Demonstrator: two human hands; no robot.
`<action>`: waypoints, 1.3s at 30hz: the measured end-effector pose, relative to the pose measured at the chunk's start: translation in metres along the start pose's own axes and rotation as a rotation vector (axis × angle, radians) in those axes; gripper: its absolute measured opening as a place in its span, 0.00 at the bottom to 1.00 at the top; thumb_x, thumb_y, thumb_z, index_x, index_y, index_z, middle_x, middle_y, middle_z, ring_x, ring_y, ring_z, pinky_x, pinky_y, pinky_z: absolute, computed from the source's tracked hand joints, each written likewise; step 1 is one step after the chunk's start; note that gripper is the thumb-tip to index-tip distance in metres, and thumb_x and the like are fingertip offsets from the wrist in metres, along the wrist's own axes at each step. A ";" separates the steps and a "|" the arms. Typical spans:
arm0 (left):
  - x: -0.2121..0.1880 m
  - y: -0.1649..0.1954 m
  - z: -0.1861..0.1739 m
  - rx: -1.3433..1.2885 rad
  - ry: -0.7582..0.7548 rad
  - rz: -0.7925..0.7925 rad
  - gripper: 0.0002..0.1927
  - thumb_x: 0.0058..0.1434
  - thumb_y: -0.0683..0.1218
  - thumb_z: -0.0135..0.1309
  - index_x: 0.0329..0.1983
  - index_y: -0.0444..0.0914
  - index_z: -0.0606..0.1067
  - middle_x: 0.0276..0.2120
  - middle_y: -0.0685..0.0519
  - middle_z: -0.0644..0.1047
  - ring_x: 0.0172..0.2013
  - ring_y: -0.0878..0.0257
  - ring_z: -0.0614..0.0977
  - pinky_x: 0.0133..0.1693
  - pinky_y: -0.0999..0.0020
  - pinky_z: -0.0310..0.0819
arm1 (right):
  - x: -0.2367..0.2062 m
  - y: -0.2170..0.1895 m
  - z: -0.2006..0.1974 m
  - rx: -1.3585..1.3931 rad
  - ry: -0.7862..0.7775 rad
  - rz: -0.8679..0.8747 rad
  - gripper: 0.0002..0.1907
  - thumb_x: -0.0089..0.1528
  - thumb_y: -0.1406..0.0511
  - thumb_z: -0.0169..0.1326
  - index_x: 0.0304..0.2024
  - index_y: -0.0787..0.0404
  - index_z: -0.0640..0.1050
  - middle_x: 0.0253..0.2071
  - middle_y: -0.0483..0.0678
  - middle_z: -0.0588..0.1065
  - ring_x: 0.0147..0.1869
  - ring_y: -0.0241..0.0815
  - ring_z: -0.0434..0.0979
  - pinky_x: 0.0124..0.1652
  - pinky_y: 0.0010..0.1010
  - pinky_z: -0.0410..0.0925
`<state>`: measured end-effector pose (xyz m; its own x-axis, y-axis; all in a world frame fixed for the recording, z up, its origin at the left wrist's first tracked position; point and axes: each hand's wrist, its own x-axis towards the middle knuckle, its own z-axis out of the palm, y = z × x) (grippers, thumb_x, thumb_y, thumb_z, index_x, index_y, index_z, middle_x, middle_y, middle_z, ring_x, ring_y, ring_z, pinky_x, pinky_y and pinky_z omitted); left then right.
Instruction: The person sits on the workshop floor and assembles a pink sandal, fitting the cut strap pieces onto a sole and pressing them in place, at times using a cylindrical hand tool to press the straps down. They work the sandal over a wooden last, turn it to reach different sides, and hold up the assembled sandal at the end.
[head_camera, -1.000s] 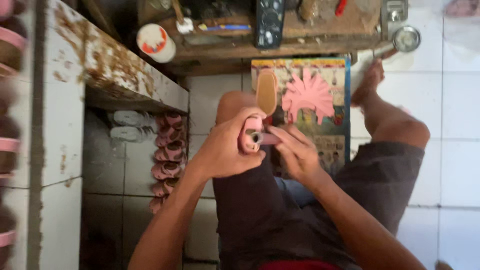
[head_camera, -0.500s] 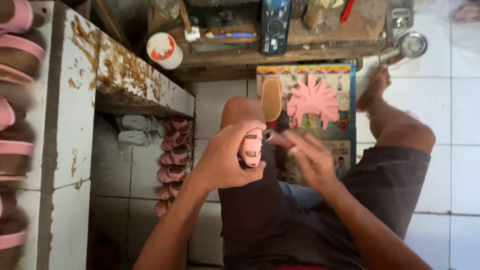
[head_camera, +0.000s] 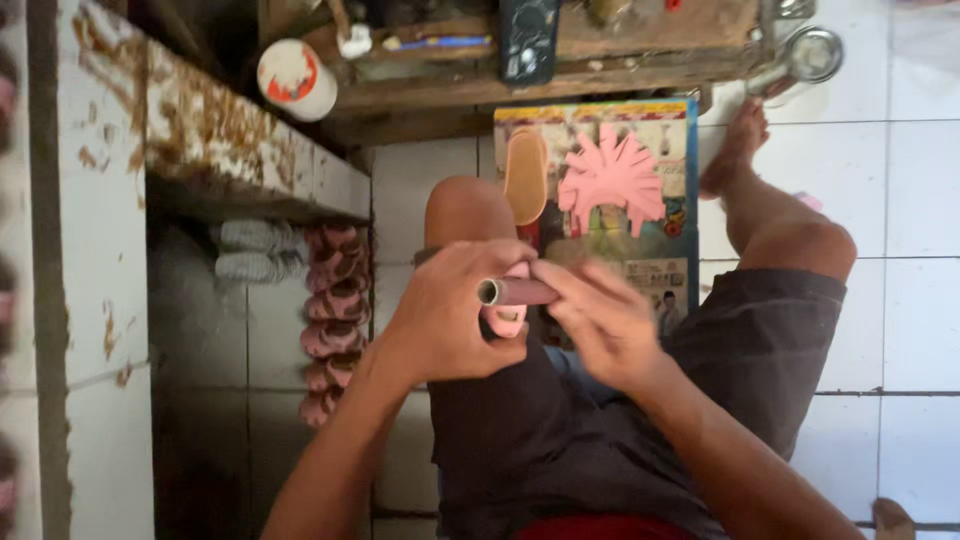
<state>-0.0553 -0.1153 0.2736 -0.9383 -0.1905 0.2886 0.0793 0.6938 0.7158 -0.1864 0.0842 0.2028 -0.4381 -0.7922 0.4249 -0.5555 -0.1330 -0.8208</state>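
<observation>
Head view: both hands worked a small pink sandal over the lap.
Left hand (head_camera: 450, 315) gripped the pink sandal (head_camera: 505, 318); right hand (head_camera: 600, 320) fingers held a dark tube (head_camera: 515, 292) against it, above white floor tiles (head_camera: 910, 200).

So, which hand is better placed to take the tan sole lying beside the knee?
Probably the right. The left hand is wrapped around the pink sandal piece, while the right hand only touches the short tube with its fingertips. The tan sole lies ahead of both.
</observation>
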 end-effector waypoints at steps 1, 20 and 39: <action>0.002 0.000 0.001 0.020 0.005 0.022 0.33 0.45 0.45 0.67 0.57 0.41 0.70 0.46 0.49 0.78 0.49 0.46 0.80 0.51 0.54 0.74 | 0.000 0.002 -0.001 -0.018 0.004 0.010 0.18 0.66 0.73 0.54 0.60 0.67 0.76 0.40 0.51 0.73 0.39 0.42 0.73 0.39 0.29 0.67; 0.014 0.028 0.004 0.057 0.005 0.064 0.31 0.49 0.47 0.68 0.57 0.42 0.71 0.52 0.47 0.78 0.55 0.47 0.79 0.59 0.51 0.70 | -0.032 0.016 0.019 0.597 0.320 0.604 0.18 0.70 0.66 0.50 0.61 0.66 0.74 0.54 0.54 0.77 0.56 0.44 0.78 0.57 0.31 0.70; -0.020 0.041 0.099 -1.686 0.774 -0.770 0.12 0.66 0.50 0.53 0.49 0.42 0.71 0.35 0.53 0.77 0.31 0.64 0.80 0.30 0.68 0.75 | -0.039 -0.033 -0.019 0.197 0.143 0.233 0.04 0.73 0.73 0.47 0.48 0.65 0.73 0.45 0.49 0.72 0.46 0.39 0.71 0.52 0.28 0.66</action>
<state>-0.0664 -0.0143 0.2349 -0.6443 -0.5951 -0.4803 0.4164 -0.7998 0.4324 -0.1644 0.1304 0.2201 -0.6397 -0.7252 0.2547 -0.2877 -0.0814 -0.9543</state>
